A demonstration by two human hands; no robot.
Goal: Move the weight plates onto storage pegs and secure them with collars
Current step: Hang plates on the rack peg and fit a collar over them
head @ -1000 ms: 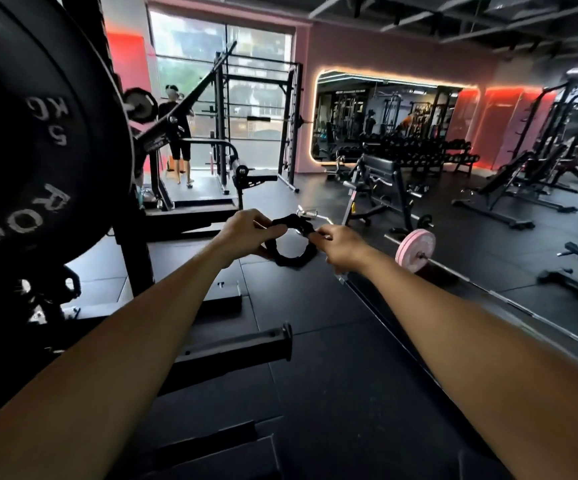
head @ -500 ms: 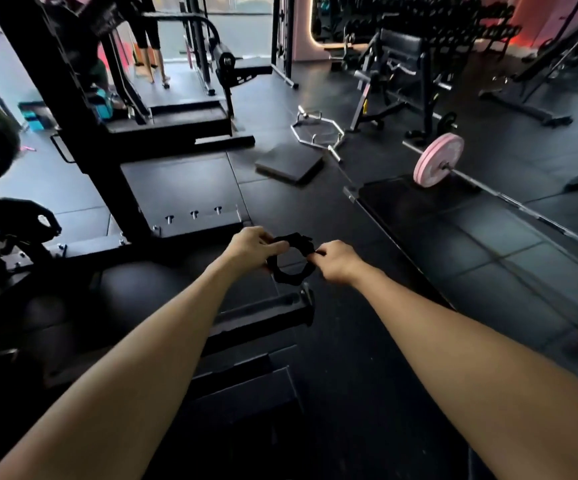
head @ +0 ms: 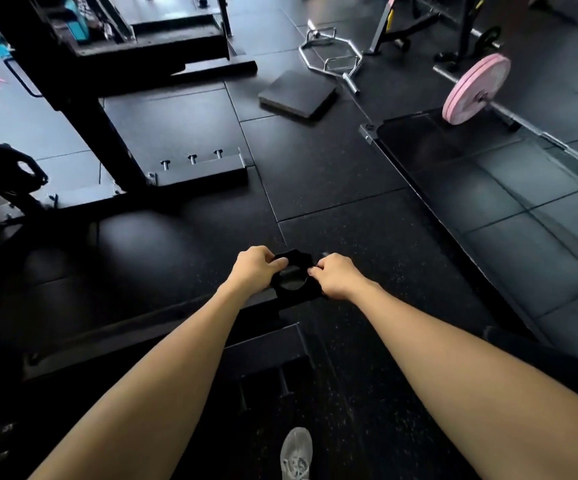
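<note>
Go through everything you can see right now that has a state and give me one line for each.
Black ring-shaped barbell collar: held between both hands at the tip of the peg.
Black horizontal storage peg: bare of plates along its visible length.
Left hand: gripping the collar's left side.
Right hand: pinching the collar's right side.
Pink weight plates: loaded on a barbell on the floor.
Chrome hex bar: lying unloaded on the floor.

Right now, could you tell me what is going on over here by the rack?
A person holds a black collar with both hands, the left hand on one side and the right hand on the other. It sits at the end of a low black storage peg; whether it is clamped cannot be told. A pink-plated barbell lies on the floor beyond.
</note>
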